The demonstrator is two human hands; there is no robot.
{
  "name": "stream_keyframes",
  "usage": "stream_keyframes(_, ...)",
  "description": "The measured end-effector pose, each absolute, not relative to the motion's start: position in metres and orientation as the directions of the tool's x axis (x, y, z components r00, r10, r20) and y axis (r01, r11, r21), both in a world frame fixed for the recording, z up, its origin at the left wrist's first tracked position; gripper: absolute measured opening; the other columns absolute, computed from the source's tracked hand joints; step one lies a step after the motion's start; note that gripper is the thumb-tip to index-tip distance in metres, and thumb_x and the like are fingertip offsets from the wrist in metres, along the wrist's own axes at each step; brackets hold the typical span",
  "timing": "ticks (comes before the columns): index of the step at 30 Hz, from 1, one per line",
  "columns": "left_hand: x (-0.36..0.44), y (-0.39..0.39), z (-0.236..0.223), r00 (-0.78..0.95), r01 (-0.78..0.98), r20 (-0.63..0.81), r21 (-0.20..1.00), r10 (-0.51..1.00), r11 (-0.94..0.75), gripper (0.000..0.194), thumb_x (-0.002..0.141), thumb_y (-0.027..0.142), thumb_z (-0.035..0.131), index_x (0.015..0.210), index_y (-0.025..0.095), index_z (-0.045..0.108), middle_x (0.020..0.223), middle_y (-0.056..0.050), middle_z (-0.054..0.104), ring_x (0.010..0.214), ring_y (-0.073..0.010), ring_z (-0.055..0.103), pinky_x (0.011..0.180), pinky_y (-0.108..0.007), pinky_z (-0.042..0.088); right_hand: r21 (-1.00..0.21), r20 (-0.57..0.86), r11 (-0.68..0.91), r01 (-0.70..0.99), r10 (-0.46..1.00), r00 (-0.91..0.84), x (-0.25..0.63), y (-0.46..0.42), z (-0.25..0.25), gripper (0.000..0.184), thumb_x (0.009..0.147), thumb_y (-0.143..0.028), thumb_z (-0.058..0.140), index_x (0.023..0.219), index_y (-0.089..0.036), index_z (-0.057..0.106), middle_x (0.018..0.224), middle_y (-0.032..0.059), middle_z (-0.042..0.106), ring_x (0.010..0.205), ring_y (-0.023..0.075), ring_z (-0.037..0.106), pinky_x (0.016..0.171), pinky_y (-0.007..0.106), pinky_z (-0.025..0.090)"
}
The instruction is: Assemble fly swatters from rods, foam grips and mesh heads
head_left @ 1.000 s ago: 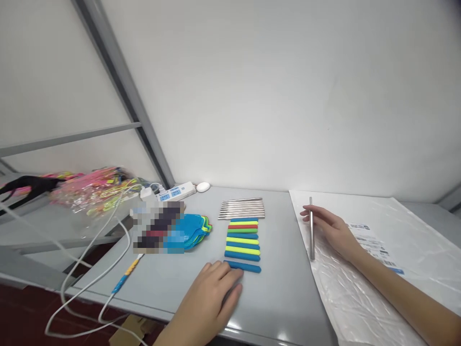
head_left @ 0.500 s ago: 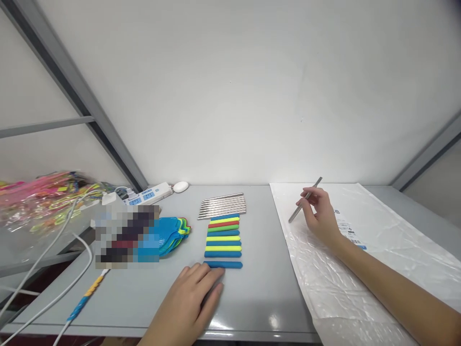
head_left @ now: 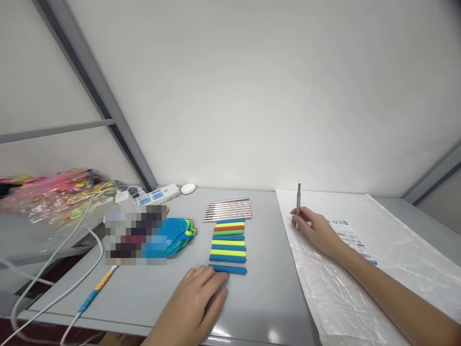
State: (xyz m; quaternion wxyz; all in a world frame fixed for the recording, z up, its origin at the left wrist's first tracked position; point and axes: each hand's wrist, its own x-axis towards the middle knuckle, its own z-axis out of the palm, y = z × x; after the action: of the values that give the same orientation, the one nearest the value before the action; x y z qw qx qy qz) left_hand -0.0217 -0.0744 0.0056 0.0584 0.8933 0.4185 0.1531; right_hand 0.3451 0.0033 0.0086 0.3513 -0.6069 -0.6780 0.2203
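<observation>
With thumb and fingers closed, my right hand [head_left: 313, 228] pinches a metal rod [head_left: 298, 202] near its lower end. The rod points upward, almost vertical, over a white plastic mailer bag [head_left: 324, 298]. My left hand [head_left: 196, 298] rests on the grey table, thumb apart from the fingers. Its fingertips touch the left end of the nearest blue foam grip [head_left: 234, 269]. Beyond it lies a column of similar blue, yellow, red and green grips [head_left: 228, 243]. Behind them is a row of bright metal rods [head_left: 228, 210].
Left of the grips lie stacked blue and coloured mesh pieces [head_left: 176, 235], partly pixelated. A power strip [head_left: 158, 193] and a white mouse-like object [head_left: 188, 188] are at the back. White cables [head_left: 94, 262] and bagged colourful items [head_left: 61, 192] fill the left side.
The rod in my right hand has swung from a slant to nearly upright, and that hand has lowered slightly. My left hand stays by the nearest blue grip. The view has shifted a little.
</observation>
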Motion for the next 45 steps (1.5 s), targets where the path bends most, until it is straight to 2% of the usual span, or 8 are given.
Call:
stream_keyframes(6,-0.019,-0.081,0.011,0.574,0.735,0.196,0.305,0.795,-0.606,0.022,0.097,0.023,0.044,0.111,0.025,0.060,0.093,-0.004,0.061,0.086,-0.0212,0.058,0.081,-0.037,0.045,-0.637,0.153,0.192,0.747,0.981,-0.121,0.343,0.004,0.000,0.030,0.097,-0.049,0.042,0.111,-0.031,0.061,0.112,0.0004,0.070,0.101,0.0232,0.064,0.085,0.037,0.049)
stream_keyframes(11,-0.020,-0.081,0.004,0.547,0.740,0.219,0.325,0.808,-0.589,0.017,0.093,0.024,0.049,0.106,0.026,0.060,0.091,-0.002,0.061,0.084,-0.0204,0.056,0.083,-0.038,0.041,-0.596,0.111,0.138,0.791,0.990,-0.089,0.341,0.012,-0.006,0.039,0.094,-0.055,0.045,0.123,-0.031,0.056,0.113,0.0033,0.069,0.100,0.0255,0.064,0.079,0.038,0.052)
stream_keyframes(17,-0.023,-0.073,-0.021,0.570,0.702,0.376,0.239,0.731,-0.671,0.013,0.088,0.033,0.058,0.098,0.025,0.059,0.080,0.001,0.058,0.074,-0.0173,0.053,0.069,-0.032,0.034,-0.475,0.165,0.284,0.833,0.958,-0.233,0.303,0.062,0.024,0.037,0.092,-0.058,0.046,0.111,-0.031,0.063,0.109,0.0027,0.070,0.094,0.0241,0.064,0.076,0.036,0.053)
stream_keyframes(22,-0.022,-0.066,-0.041,0.563,0.693,0.547,0.097,0.620,-0.715,0.021,0.091,0.043,0.057,0.085,0.023,0.059,0.068,0.003,0.052,0.062,-0.0142,0.045,0.058,-0.031,0.026,-0.357,0.198,0.466,0.810,0.885,-0.422,0.249,0.129,0.038,0.038,0.095,-0.053,0.043,0.108,-0.029,0.069,0.107,0.0034,0.070,0.097,0.0246,0.063,0.082,0.037,0.051)
stream_keyframes(29,-0.015,-0.060,-0.081,0.540,0.709,0.552,0.109,0.636,-0.697,0.016,0.095,0.035,0.057,0.083,0.026,0.061,0.061,0.006,0.049,0.057,-0.0111,0.042,0.057,-0.029,0.025,-0.345,0.137,0.462,0.817,0.886,-0.443,0.215,0.181,0.005,0.041,0.095,-0.050,0.041,0.108,-0.028,0.072,0.113,0.0061,0.066,0.101,0.0268,0.061,0.086,0.040,0.050)
stream_keyframes(37,-0.012,-0.062,-0.063,0.470,0.716,0.625,0.143,0.624,-0.683,0.022,0.098,0.030,0.049,0.078,0.024,0.058,0.059,0.005,0.045,0.056,-0.0129,0.038,0.056,-0.029,0.022,-0.322,0.079,0.430,0.843,0.900,-0.429,0.209,0.178,-0.001,0.050,0.096,-0.056,0.033,0.108,-0.028,0.072,0.121,0.0076,0.064,0.114,0.0305,0.055,0.096,0.048,0.045)
stream_keyframes(40,-0.016,-0.062,-0.055,0.493,0.702,0.645,0.102,0.584,-0.705,0.021,0.098,0.026,0.047,0.080,0.023,0.057,0.062,0.003,0.047,0.057,-0.0133,0.040,0.057,-0.029,0.024,-0.349,0.070,0.441,0.827,0.892,-0.447,0.202,0.175,0.006,0.058,0.097,-0.059,0.027,0.116,-0.024,0.069,0.126,0.0101,0.062,0.118,0.0300,0.053,0.101,0.045,0.043)
stream_keyframes(45,-0.021,-0.065,-0.045,0.547,0.672,0.565,0.143,0.617,-0.727,0.025,0.098,0.040,0.047,0.085,0.023,0.058,0.067,0.002,0.052,0.060,-0.0123,0.044,0.058,-0.029,0.027,-0.343,0.044,0.490,0.801,0.861,-0.507,0.187,0.164,0.009,0.066,0.097,-0.061,0.019,0.140,-0.022,0.051,0.149,0.0093,0.046,0.137,0.0290,0.040,0.112,0.045,0.034)
